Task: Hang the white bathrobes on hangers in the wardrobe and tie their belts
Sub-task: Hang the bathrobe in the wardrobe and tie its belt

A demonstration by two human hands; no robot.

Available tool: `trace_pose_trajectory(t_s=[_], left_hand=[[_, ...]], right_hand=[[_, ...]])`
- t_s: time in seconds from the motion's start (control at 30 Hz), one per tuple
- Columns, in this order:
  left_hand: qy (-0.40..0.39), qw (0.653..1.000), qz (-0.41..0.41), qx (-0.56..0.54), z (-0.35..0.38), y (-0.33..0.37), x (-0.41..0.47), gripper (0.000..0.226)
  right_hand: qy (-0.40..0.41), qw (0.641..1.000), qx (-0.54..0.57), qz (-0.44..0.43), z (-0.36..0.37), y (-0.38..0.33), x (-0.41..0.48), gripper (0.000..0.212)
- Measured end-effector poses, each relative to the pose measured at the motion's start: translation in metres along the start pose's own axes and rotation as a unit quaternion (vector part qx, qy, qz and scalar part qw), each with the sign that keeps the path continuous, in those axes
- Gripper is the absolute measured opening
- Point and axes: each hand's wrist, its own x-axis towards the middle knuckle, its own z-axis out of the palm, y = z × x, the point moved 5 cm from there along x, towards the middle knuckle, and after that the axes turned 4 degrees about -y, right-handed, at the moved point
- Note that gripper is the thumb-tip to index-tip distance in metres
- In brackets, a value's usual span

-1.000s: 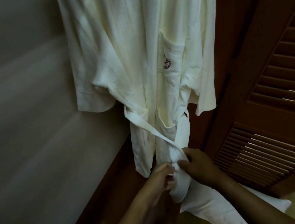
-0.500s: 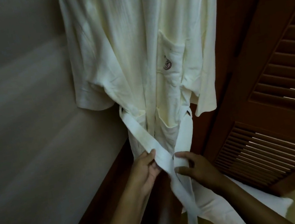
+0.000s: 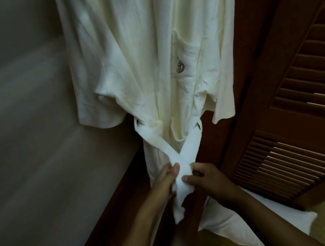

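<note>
We see both hands pinching the crossed belt (image 3: 175, 153) of the hanging white bathrobe (image 3: 144, 50): left hand (image 3: 164, 182), right hand (image 3: 207, 181)

Both forearms (image 3: 141, 228) reach forward together. Left grip (image 3: 164, 182) and right grip (image 3: 210, 181) each pinch the belt (image 3: 153, 139), fingers curled.

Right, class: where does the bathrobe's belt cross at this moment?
In the head view the belt crosses low at centre, in front of the bathrobe, just above the left hand and right hand that grip it, left of the louvred door.
</note>
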Motion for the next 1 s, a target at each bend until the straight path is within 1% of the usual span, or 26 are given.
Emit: trace_pose_trajectory(t_s=[0.03,0.07,0.1,0.17,0.2,0.27,0.33,0.37,0.43,0.47,0.53,0.57,0.6,0.63,0.7,0.73,0.77,0.8,0.83,0.87,0.9,0.93,0.97,1.0], left_hand=[[-0.033,0.997,-0.034,-0.066,0.003,-0.011,-0.002,0.047],[-0.065,0.992,-0.052,-0.098,0.006,-0.016,-0.008,0.048],[-0.098,0.990,-0.058,-0.083,0.006,-0.019,-0.011,0.048],[-0.159,0.986,-0.054,0.006,-0.002,-0.021,-0.015,0.047],[-0.167,0.983,-0.049,0.053,-0.009,-0.021,-0.013,0.047],[-0.138,0.980,-0.029,0.141,-0.019,-0.016,-0.006,0.038],[-0.120,0.971,0.003,0.204,-0.019,-0.007,-0.001,0.031],[-0.114,0.970,0.007,0.213,-0.018,-0.004,0.000,0.030],[-0.109,0.978,0.003,0.179,-0.018,0.002,0.002,0.030],[-0.108,0.983,0.000,0.151,-0.020,0.005,0.002,0.030],[-0.100,0.992,-0.005,0.076,-0.026,0.005,0.003,0.030],[-0.079,0.996,-0.009,0.041,-0.031,0.003,0.005,0.028],[-0.047,0.999,-0.008,0.022,-0.036,0.004,0.007,0.025],[-0.001,0.999,-0.014,0.030,-0.043,0.004,0.010,0.022],[0.081,0.992,-0.028,0.094,-0.056,0.007,0.016,0.022],[0.105,0.986,-0.026,0.123,-0.060,0.011,0.018,0.020],[0.116,0.985,-0.018,0.129,-0.061,0.013,0.018,0.017],[0.109,0.989,-0.009,0.100,-0.059,0.018,0.017,0.019],[0.079,0.996,-0.004,0.034,-0.054,0.018,0.017,0.023],[0.043,0.998,-0.006,-0.044,-0.046,0.022,0.015,0.029],[0.020,0.995,-0.012,-0.093,-0.039,0.024,0.016,0.034],[0.012,0.993,-0.015,-0.115,-0.034,0.027,0.017,0.041],[0.023,0.993,-0.016,-0.112,-0.032,0.030,0.019,0.046],[0.033,0.996,-0.007,-0.087,-0.031,0.035,0.021,0.048]], right_hand=[[-0.011,1.000,-0.002,0.002,-0.001,-0.003,-0.001,0.020],[-0.021,1.000,0.001,0.006,-0.002,-0.004,-0.002,0.018],[-0.028,0.999,0.016,0.013,-0.004,-0.005,-0.003,0.018],[-0.038,0.996,0.077,0.037,-0.008,-0.003,-0.005,0.022],[-0.036,0.993,0.100,0.050,-0.010,-0.001,-0.005,0.024],[-0.024,0.992,0.103,0.071,-0.010,0.000,-0.006,0.027],[-0.002,0.995,0.065,0.075,-0.010,-0.001,-0.006,0.026],[0.008,0.997,0.039,0.070,-0.008,-0.005,-0.007,0.027],[0.018,0.998,-0.016,0.049,-0.008,-0.014,-0.007,0.039],[0.017,0.998,-0.041,0.038,-0.010,-0.017,-0.006,0.038],[0.036,0.996,-0.078,0.020,-0.014,-0.024,-0.009,0.015],[0.044,0.995,-0.086,0.006,-0.017,-0.026,-0.010,0.010],[0.057,0.994,-0.093,-0.011,-0.020,-0.027,-0.011,0.013],[0.070,0.993,-0.094,-0.029,-0.022,-0.030,-0.014,0.015],[0.090,0.992,-0.072,-0.050,-0.025,-0.033,-0.016,0.014],[0.088,0.993,-0.061,-0.055,-0.025,-0.034,-0.015,0.015],[0.082,0.993,-0.062,-0.056,-0.023,-0.034,-0.014,0.018],[0.077,0.992,-0.081,-0.056,-0.021,-0.033,-0.012,0.020],[0.073,0.990,-0.104,-0.059,-0.018,-0.034,-0.010,0.021],[0.067,0.988,-0.123,-0.062,-0.015,-0.032,-0.008,0.021],[0.061,0.987,-0.134,-0.062,-0.011,-0.029,-0.007,0.020],[0.051,0.987,-0.142,-0.061,-0.008,-0.025,-0.005,0.018],[0.042,0.987,-0.147,-0.059,-0.005,-0.019,-0.004,0.016],[0.033,0.986,-0.153,-0.059,-0.003,-0.013,-0.002,0.016]])
